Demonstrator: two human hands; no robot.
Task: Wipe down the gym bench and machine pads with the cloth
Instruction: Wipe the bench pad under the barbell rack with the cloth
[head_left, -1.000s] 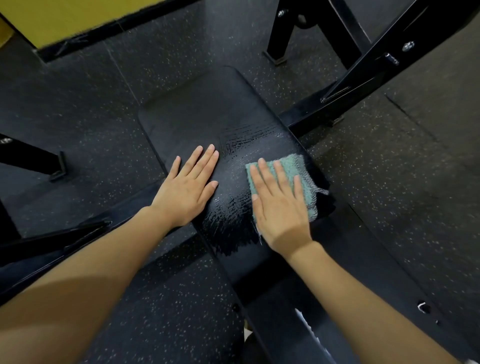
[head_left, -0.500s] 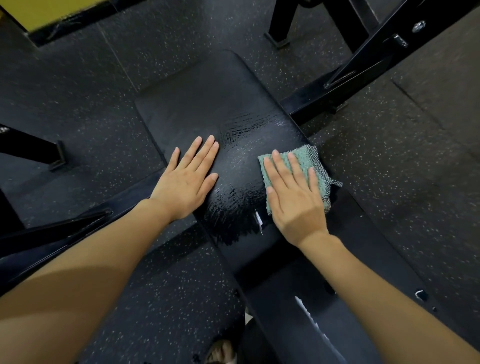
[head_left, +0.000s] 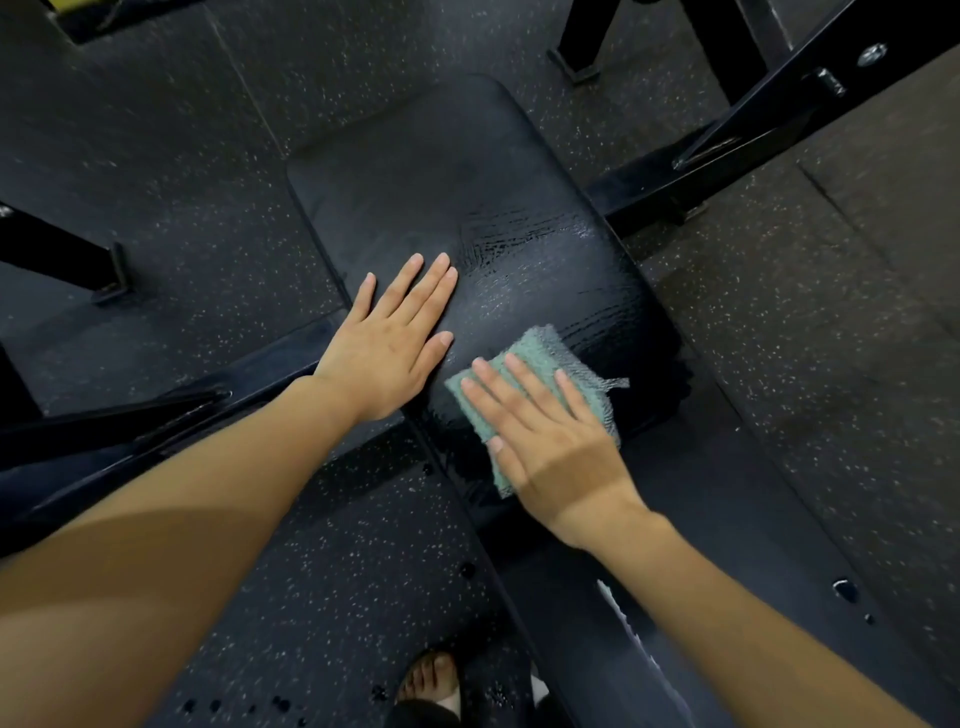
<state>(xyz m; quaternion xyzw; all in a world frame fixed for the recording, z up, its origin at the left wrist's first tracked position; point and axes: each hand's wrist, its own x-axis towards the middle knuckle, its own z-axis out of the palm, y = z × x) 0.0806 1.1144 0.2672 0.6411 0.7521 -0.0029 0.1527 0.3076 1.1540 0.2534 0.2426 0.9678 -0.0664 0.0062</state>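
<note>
The soft, limp cloth (head_left: 540, 384) is pressed flat near the pad's (head_left: 415, 171) near edge under the right hand's (head_left: 550, 441) straight fingers, while the pad is steadied by the flat, empty left hand (head_left: 389, 348).

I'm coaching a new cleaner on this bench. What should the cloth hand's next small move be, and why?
Probably slide the cloth forward over the pad toward its far end. The right hand presses it flat at the near end, wet streaks shine around the middle, and the far part looks dull. The left hand rests flat alongside.
</note>
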